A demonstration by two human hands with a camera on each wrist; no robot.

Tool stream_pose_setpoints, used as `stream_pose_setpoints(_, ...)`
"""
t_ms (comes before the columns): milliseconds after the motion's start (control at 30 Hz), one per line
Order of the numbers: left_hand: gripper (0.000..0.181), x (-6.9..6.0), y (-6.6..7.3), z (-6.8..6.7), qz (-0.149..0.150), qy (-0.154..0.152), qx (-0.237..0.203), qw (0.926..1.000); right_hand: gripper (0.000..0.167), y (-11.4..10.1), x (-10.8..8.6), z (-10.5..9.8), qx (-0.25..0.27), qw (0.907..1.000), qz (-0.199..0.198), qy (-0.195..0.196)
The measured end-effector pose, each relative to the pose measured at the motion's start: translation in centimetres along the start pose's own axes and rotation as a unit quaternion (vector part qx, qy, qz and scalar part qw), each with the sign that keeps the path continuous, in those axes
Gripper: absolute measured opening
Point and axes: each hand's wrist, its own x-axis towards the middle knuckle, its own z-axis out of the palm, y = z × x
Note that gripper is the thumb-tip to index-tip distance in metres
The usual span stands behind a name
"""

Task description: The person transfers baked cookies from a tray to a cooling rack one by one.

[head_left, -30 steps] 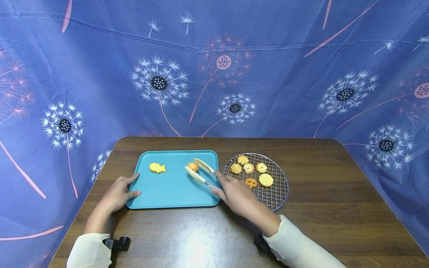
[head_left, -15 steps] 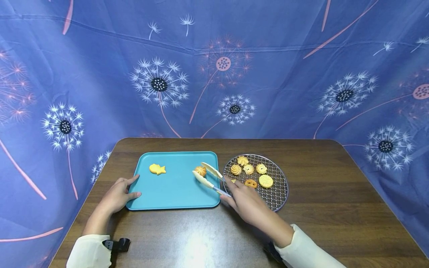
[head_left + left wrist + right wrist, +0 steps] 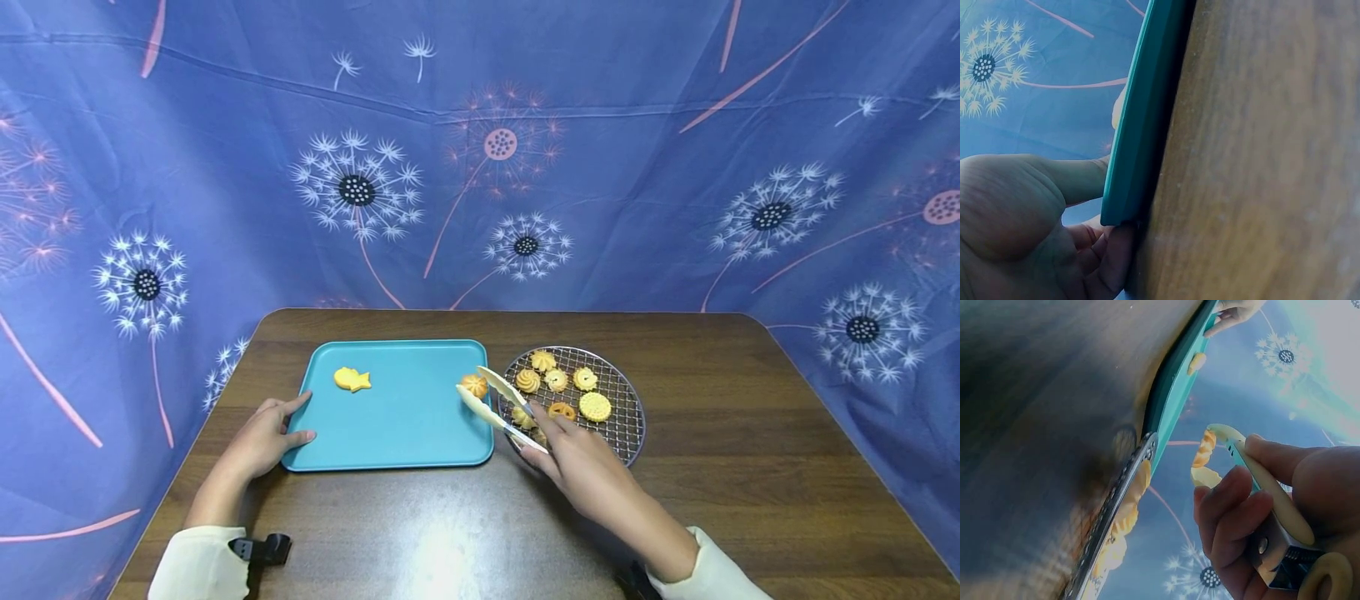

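My right hand (image 3: 588, 467) grips pale yellow tongs (image 3: 480, 407) with metal handles. Between the tong tips is a round orange-brown cookie (image 3: 474, 385), over the tray's right edge in the head view. In the right wrist view this cookie (image 3: 1204, 449) hangs above the tray, clamped by the tongs (image 3: 1282, 509). My left hand (image 3: 258, 437) holds the left edge of the teal tray (image 3: 390, 433). The left wrist view has its thumb over the rim of the tray (image 3: 1138, 131) and other fingers curled against the outside. A yellow fish-shaped cookie (image 3: 352, 380) lies on the tray's upper left.
Right of the tray stands a round wire rack (image 3: 626, 425) bearing several cookies, including a pretzel-shaped one (image 3: 561, 411) and a flat round one (image 3: 596, 406). The tongs and right hand partly cover its near left side. A blue dandelion-print cloth (image 3: 637, 208) hangs behind the wooden table (image 3: 750, 450).
My right hand has moved right with the tongs and the clamped cookie, from over the tray to its right edge. The left hand has stayed at the tray's left edge.
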Motion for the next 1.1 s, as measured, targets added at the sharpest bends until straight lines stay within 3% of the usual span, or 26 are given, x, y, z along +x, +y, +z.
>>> stream_pose_setpoints(600, 0.074, 0.2, -0.1, 0.0, -0.004, -0.007, 0.007, 0.9999, 0.070, 2.5, -4.3, -1.3, -0.005, 0.9983, 0.028, 0.052)
stream_pose_setpoints(1100, 0.073, 0.1, -0.2, 0.0, -0.003, -0.004, 0.009, 0.9999, 0.064, 4.8, -8.0, -2.3, -0.012, 0.9966, 0.058, 0.057)
